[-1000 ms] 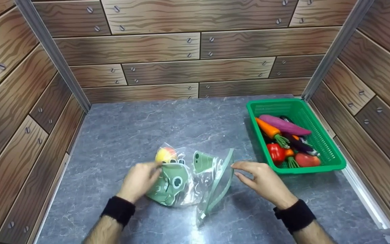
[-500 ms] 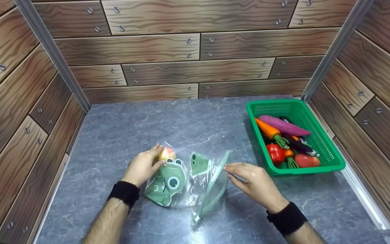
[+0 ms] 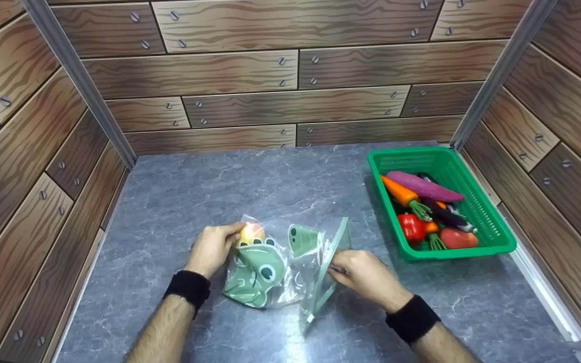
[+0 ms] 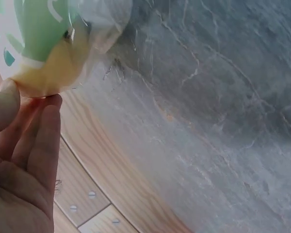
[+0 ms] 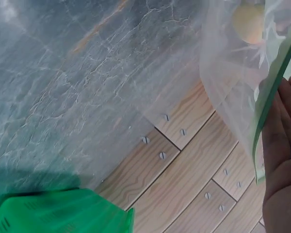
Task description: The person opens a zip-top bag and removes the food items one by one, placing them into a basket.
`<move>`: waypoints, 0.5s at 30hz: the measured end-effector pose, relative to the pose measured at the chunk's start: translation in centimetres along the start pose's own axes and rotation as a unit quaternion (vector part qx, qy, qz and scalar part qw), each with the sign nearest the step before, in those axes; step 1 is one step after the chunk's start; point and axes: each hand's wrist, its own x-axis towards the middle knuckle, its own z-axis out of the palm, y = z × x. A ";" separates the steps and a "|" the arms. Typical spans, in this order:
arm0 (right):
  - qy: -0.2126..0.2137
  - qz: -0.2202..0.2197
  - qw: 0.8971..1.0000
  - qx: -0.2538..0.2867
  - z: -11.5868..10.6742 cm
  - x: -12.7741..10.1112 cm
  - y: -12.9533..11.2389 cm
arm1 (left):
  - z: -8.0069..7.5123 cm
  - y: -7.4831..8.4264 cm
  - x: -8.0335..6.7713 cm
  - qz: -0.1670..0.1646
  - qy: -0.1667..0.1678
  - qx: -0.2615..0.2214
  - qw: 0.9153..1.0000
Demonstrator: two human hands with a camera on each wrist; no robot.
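A grey, marble-veined bench (image 3: 280, 186) is walled on three sides by wood-grain panels (image 3: 290, 65) printed with screw heads. No brand or writing can be read anywhere.

At the right rear corner sits a green plastic basket (image 3: 492, 242) with slotted mesh walls, holding toy vegetables: a purple sweet potato (image 3: 421, 185), an orange carrot (image 3: 399, 191), a dark aubergine (image 3: 444, 214), a glossy red pepper (image 3: 410, 226) and a red tomato (image 3: 458, 238).

Near the front middle of the bench lies a clear, crinkled zip bag (image 3: 290, 262) printed with a green cartoon frog face (image 3: 257, 272), its green zip strip (image 3: 328, 264) standing up along the right edge. Inside, at the bag's far left corner, is a round yellow-and-red fruit (image 3: 251, 233).

The left hand (image 3: 213, 248) curls its fingers over that corner, fingertips pressing the fruit through the plastic. The right hand (image 3: 366, 277) pinches the zip strip about halfway along, fingers closed on it. Both wrists wear black bands (image 3: 188, 288).
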 end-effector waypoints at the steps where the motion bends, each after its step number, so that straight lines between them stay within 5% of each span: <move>1: -0.005 0.005 1.000 -0.001 0.1 0.2 0.1 | 0.1 0.0 0.0 -0.006 0.004 -0.005 1.000; 9: -0.065 0.091 0.992 0.054 1.2 1.4 1.0 | 1.0 -0.2 0.2 -0.021 0.048 -0.042 0.998; 15: -0.068 0.146 0.977 0.138 2.3 2.0 1.8 | 1.4 0.4 0.1 -0.033 0.034 -0.059 0.997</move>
